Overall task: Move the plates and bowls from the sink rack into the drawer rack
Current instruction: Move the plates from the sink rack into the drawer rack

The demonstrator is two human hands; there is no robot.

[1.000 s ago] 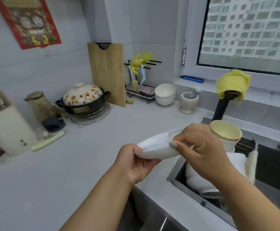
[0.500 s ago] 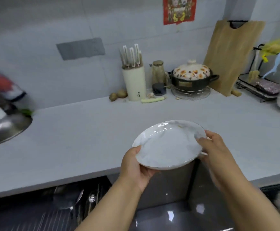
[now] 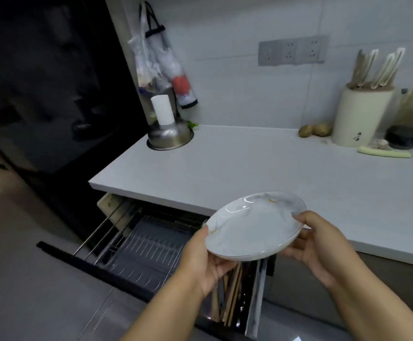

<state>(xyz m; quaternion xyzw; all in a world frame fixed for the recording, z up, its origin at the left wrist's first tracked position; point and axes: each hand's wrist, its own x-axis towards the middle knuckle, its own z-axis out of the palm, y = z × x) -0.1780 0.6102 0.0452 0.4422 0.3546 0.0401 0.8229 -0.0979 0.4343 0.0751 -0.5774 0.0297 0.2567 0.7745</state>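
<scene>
While both hands grip its rim, the plate hangs tilted above the open drawer rack. Left hand holds the near-left edge, right hand the right edge, beside the bench.

Plate, earlier over the sink rack, now above the open drawer rack.

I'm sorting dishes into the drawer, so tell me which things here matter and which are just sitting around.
Part of the job:
plate
drawer rack
left hand
right hand

Just lying about:
knife block
potatoes
steel bowl
hanging bags
</scene>
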